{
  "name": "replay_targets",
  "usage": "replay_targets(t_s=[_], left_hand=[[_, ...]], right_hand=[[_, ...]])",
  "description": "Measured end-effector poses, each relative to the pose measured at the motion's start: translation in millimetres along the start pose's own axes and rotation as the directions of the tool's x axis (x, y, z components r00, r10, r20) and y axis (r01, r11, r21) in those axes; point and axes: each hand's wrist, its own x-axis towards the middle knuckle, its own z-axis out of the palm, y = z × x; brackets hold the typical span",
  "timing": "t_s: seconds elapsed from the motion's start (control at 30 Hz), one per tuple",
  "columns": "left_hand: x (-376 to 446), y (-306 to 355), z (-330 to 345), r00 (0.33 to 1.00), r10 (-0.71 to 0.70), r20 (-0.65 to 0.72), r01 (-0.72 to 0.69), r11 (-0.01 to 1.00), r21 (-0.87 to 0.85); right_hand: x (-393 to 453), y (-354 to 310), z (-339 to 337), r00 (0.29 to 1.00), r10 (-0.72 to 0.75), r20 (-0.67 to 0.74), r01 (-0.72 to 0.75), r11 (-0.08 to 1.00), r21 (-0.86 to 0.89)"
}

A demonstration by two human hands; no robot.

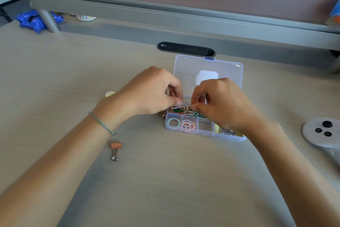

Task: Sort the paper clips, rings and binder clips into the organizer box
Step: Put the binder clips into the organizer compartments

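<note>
Pink binder clip (116, 148) flat on tabletop (165, 180), handles toward near side. Organizer box (206, 131) long axis left-right; left hand (152, 94) and right hand (220, 103) fingers curled over paper clips (184, 111), grasp unclear; right compartment partly hidden.

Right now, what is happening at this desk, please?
A person is sorting small office items into a clear organizer box with its lid open. The left hand and the right hand work with curled fingers at the heap of colored paper clips in the back compartment. Rings already lie in front compartments. One pink binder clip waits on the desk.
</note>
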Motion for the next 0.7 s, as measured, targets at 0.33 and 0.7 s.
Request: replay_targets(t_s=[0.33,0.7], left_hand=[[-100.6,-39.6,-31.7,0.974,-0.131,-0.186,0.121,0.99,-0.067],[-168.6,-73.1,-12.0,0.941,-0.154,-0.3,0.152,0.988,-0.03]], right_hand=[[-20.3,-81.3,12.9,0.975,-0.217,0.044,0.214,0.974,0.073],[-9.3,-159.5,82.3,0.984,-0.178,0.013,0.178,0.979,-0.095]])
